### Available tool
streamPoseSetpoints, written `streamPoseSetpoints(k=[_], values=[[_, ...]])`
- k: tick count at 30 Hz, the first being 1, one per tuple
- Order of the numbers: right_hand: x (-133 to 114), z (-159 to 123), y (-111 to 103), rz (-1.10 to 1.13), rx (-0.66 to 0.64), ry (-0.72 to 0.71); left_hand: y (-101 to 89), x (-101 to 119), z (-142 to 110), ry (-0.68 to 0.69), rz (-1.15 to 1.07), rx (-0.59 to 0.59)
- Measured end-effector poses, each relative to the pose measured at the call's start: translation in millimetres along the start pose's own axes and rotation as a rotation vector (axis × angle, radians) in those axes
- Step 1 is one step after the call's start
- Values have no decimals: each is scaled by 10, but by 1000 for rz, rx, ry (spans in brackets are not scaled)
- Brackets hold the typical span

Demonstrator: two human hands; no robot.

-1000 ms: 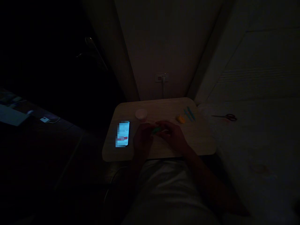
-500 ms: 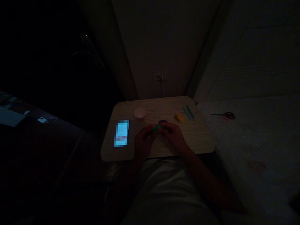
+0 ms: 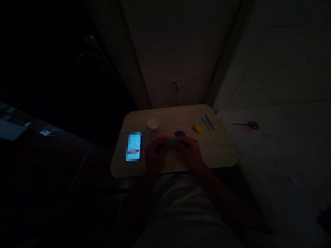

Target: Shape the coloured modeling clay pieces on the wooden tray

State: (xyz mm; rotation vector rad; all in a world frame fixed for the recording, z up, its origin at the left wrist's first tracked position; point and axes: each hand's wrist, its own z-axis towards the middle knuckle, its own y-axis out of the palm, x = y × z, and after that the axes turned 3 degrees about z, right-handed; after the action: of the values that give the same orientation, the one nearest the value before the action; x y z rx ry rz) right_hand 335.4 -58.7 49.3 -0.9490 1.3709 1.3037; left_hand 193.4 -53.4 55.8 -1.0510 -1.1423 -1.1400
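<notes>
Between my two hands is a small green lump (image 3: 172, 143) that looks like modelling clay. My left hand (image 3: 156, 151) pinches it from the left, and my right hand (image 3: 190, 150) has its fingers closed on the other side. Just beyond my fingers a purple lump (image 3: 180, 133) lies on the table. A red lump (image 3: 164, 138) shows by my left fingertips, partly hidden. Farther right sits a yellow-orange lump (image 3: 198, 128). The room is dark, so finger detail is faint.
On the small wooden table (image 3: 219, 151) are a lit phone (image 3: 133, 146) at left, a pale cup (image 3: 153, 124) at the back and two blue stick tools (image 3: 208, 122) at back right. Scissors (image 3: 249, 124) lie on the pale surface to the right. A wall socket (image 3: 176, 82) holds a plug.
Both hands have shifted slightly apart, and the green lump looks more stretched between them. More of the purple lump shows. The view has moved a little.
</notes>
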Motion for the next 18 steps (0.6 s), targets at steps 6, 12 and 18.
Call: streamPoseSetpoints(k=[6,12,18], values=[[43,12,37,86,7,31,30,19,7,4,24,53],[-6,79,-67,113,-110,50,18,-106,99,-35,-75,12],[-37,94,-124,103,-186,45,2,-146,82,-67,-147,-48]])
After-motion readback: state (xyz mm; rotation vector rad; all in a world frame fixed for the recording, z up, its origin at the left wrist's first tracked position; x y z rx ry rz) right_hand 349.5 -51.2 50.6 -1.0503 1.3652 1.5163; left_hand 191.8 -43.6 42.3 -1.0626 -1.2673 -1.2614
